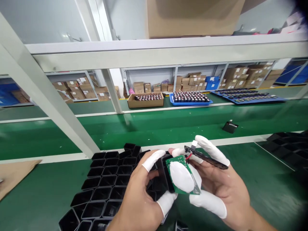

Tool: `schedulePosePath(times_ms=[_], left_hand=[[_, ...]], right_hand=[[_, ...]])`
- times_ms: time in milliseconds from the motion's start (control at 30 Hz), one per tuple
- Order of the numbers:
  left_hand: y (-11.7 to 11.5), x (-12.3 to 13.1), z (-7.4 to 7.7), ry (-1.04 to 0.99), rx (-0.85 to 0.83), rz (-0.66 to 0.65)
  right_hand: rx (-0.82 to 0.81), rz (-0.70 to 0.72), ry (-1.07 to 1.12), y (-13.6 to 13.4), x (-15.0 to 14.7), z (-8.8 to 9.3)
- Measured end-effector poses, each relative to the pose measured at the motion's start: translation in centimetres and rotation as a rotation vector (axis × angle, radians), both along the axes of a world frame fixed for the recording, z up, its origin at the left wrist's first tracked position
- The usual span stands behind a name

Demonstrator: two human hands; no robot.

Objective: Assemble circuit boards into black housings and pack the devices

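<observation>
My left hand (149, 189), with white finger cots on its tips, is closed around a black plastic case (164, 171) whose open end faces right. In my right hand (226, 189), also wearing finger cots, is a green circuit board (176, 160) with a large white oval pad (181, 177) on its face. Red wires link the board to a thin black cover (207, 158) lying across the right fingers, with a white tab (194, 144) beside it. The board's left edge is at the case's mouth; how far inside it sits is hidden.
Rows of open black cases (103, 183) stand on the green bench to the left. A black part (230, 126) lies on the green conveyor beyond. Farther back are a cardboard box (145, 102) and blue trays (191, 102) of parts. A slanted white post (55, 93) rises at left.
</observation>
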State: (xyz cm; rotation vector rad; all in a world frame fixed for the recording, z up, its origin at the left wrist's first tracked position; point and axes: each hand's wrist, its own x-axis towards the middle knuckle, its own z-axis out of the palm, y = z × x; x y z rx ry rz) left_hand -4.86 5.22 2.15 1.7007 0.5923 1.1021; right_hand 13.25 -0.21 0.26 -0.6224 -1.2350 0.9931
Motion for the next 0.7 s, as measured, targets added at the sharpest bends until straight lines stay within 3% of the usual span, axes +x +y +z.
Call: schedulePosePath(times_ms=[367, 700], left_hand=[[0.3, 0.1, 0.1, 0.035, 0.068, -0.011], [0.3, 0.1, 0.1, 0.019, 0.095, 0.025]], right_hand=[[0.098, -0.132, -0.145, -0.4, -0.4, 0.3], [0.017, -0.157, -0.124, -1.0, -1.6, 0.9]])
